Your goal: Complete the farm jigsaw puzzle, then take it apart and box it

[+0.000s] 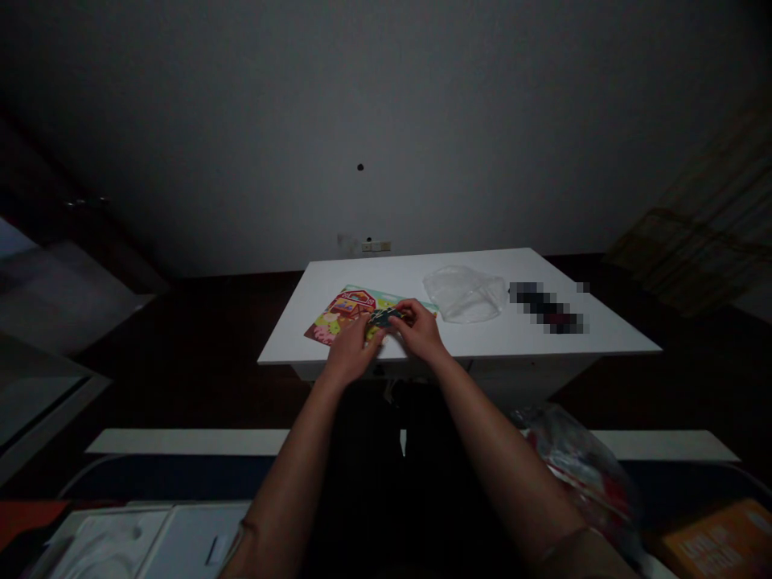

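two bare hands in use: left hand (355,355) and right hand (420,331), fingertips closed from opposite sides on one small dark printed piece (381,318), a two-sided pinch keeping it steady just above one farm-picture card (338,315), lying flat within easy reach. also on the white table (482,269): one clear plastic bag (464,293) just beyond the right hand, and one pixelated object (546,307), farther right, kept apart from the work.
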`<state>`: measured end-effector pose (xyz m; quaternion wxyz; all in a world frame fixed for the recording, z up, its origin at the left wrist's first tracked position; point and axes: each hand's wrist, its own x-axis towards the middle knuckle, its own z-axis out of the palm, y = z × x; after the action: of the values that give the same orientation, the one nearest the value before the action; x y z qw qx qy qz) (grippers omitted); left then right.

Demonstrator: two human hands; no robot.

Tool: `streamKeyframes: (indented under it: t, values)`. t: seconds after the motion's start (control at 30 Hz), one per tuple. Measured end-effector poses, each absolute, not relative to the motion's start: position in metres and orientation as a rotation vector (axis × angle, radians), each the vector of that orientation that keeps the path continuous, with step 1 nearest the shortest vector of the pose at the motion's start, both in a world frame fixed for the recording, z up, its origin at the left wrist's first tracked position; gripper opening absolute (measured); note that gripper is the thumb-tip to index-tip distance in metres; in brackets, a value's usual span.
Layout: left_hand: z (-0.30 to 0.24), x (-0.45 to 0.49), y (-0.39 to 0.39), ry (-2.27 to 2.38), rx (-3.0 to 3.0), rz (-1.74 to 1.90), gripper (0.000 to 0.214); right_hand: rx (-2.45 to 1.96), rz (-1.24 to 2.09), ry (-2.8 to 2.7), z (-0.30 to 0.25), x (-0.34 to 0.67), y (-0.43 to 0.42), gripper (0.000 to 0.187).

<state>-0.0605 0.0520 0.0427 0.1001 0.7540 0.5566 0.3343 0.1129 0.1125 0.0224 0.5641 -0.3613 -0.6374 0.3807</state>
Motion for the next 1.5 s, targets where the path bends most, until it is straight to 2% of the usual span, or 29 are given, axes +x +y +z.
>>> streamKeyframes:
  t: [0.1,0.23,0.5,0.67,0.87,1.0,1.27,1.5]
  values:
    - [0.036,-0.069,0.043,1.653,2.425,0.771,0.065,-0.856,0.867,-1.408,0.019,0.115,0.114,0.025]
    - [0.031,-0.074,0.034,1.644,2.543,0.599,0.055,-0.859,0.825,-1.412,0.016,0.114,0.115,0.026]
    - [0.04,-0.072,0.026,1.649,2.571,0.615,0.04,-0.93,0.538,-1.284,0.021,0.114,0.097,0.024]
    - [0.042,-0.067,0.022,1.658,2.53,0.704,0.033,-0.92,0.512,-1.271,0.02,0.121,0.09,0.025]
    - [0.037,-0.064,0.033,1.733,2.315,0.897,0.036,-0.874,0.671,-1.343,0.02,0.134,0.093,0.035]
    - [0.032,-0.062,0.045,1.808,2.193,0.973,0.037,-0.814,0.768,-1.575,0.023,0.134,0.099,0.028]
    - [0.03,-0.063,0.057,1.731,2.127,1.047,0.038,-0.892,0.639,-1.88,0.024,0.123,0.099,0.028]
    - [0.034,-0.063,0.054,1.649,2.043,1.211,0.036,-0.908,0.647,-1.785,0.024,0.126,0.094,0.034]
